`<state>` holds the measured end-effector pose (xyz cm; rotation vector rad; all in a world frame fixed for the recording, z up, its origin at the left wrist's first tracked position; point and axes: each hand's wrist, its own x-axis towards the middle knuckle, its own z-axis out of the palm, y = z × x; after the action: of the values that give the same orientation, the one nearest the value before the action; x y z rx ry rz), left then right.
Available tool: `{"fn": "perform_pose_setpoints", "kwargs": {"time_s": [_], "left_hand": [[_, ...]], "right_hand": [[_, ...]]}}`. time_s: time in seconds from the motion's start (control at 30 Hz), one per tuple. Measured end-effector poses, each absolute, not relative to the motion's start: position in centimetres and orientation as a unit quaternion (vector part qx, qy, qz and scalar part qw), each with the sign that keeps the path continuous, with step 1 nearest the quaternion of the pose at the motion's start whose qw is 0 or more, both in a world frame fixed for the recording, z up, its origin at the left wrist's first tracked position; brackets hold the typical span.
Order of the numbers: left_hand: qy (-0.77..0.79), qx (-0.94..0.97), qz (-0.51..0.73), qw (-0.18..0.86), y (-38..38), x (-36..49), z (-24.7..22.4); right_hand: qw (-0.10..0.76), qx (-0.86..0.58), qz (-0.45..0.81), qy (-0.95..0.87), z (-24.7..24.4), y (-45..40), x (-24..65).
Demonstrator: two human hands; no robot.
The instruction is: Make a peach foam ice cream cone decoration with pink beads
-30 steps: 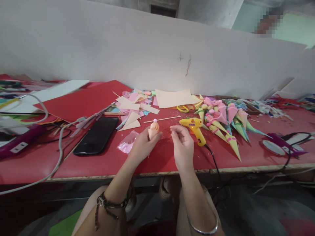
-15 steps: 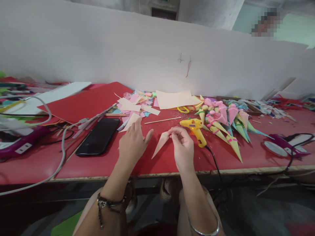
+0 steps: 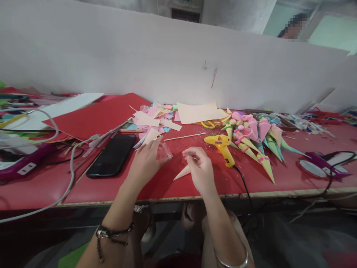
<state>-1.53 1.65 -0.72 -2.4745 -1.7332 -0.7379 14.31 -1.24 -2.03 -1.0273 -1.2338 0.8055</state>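
A clear plastic piece (image 3: 165, 152) is in my left hand (image 3: 146, 160), between its thumb and fingers, beside the black phone. My right hand (image 3: 200, 167) is closed, its thumb and fingertips together above a pale paper cone (image 3: 182, 172); whatever they pinch is too small to make out. The cone lies on the red tabletop, its tip to the left and its wide end partly hidden by my right hand. A yellow glue gun (image 3: 223, 147) lies right of my right hand. Beyond it is a pile of pastel cones (image 3: 266, 163) with pink parts.
A black phone (image 3: 111, 155) and red sheets (image 3: 103, 115) lie to the left. Paper scraps (image 3: 147, 118), a thin stick (image 3: 185, 136) and yellow-handled scissors (image 3: 208, 124) sit further back. Cables cross both sides. Beyond the white partition (image 3: 111, 56) a person's head shows.
My left hand has moved left and down and now has the clear plastic piece. My right hand has shifted slightly left and down, off the cone's wide end. The cone lies lower.
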Motion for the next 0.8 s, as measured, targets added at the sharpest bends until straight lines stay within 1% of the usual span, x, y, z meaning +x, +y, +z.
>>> {"fn": "perform_pose_setpoints", "kwargs": {"time_s": [0.07, 0.13, 0.23, 0.37, 0.5, 0.6, 0.7, 0.77, 0.8], "left_hand": [[-0.512, -0.806, -0.291, -0.057, 1.7, -1.3, -0.5], [-0.484, -0.811, -0.316, -0.089, 1.6, -1.0, -0.4], [-0.457, -0.826, -0.322, -0.07, 1.4, -0.6, -0.3], [-0.466, -0.831, -0.301, -0.048, 1.3, -0.3, -0.3], [-0.443, -0.849, -0.285, -0.052, 1.3, 0.0, -0.3], [-0.411, -0.866, -0.283, -0.034, 1.2, 0.1, -0.3], [-0.41, -0.856, -0.313, -0.008, 1.0, -0.1, -0.1], [-0.418, -0.839, -0.349, -0.026, 0.9, -0.3, 0.0], [-0.418, -0.828, -0.369, -0.056, 0.9, -0.3, 0.0]], "right_hand": [[0.605, -0.461, 0.328, -0.56, -2.0, -1.3, 14.2], [0.592, -0.464, 0.307, -0.583, -1.9, -1.4, 14.1], [0.572, -0.451, 0.297, -0.618, -1.8, -1.6, 14.0], [0.55, -0.445, 0.288, -0.646, -1.9, -1.6, 14.0], [0.535, -0.422, 0.337, -0.65, -1.8, -1.5, 14.0], [0.546, -0.416, 0.367, -0.628, -1.7, -1.6, 14.1], [0.586, -0.424, 0.377, -0.579, -1.7, -1.5, 14.2], [0.611, -0.416, 0.398, -0.542, -1.7, -1.5, 14.3], [0.621, -0.408, 0.411, -0.528, -1.7, -1.5, 14.3]]}}
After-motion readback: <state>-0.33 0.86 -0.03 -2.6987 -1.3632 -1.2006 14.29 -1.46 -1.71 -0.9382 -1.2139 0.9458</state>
